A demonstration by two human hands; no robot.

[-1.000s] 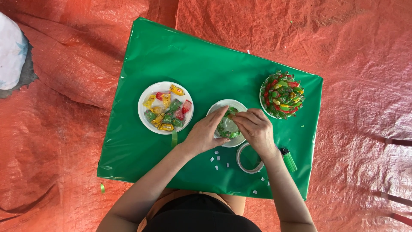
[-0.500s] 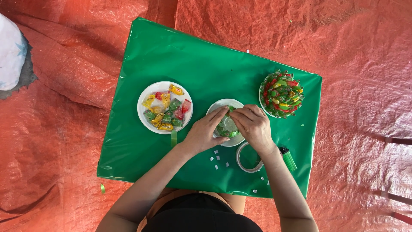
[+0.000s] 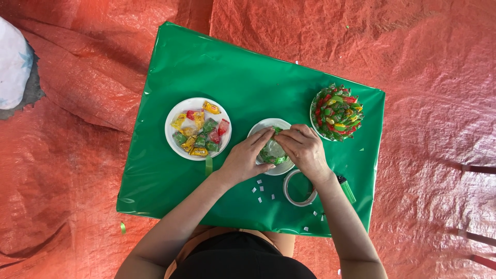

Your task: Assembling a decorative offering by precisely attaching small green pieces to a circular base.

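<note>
Candy ball (image 3: 273,153), green-wrapped, one, sits on one small white plate (image 3: 263,126) at the centre of the green sheet (image 3: 217,77). Two more white plates: one of loose sweets (image 3: 198,129), one heaped mound (image 3: 337,112). One tape roll (image 3: 299,187), one green lighter (image 3: 346,188). The sheet's far half lies bare. Left hand (image 3: 245,157) and right hand (image 3: 305,147) cup the ball, fingers curled closed around it.

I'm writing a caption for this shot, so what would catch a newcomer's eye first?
The bright green sheet on the orange tarp stands out. At its middle, the left hand and right hand grip a green-wrapped bundle over a small white plate. A plate of wrapped candies lies left, a domed candy mound right.
</note>
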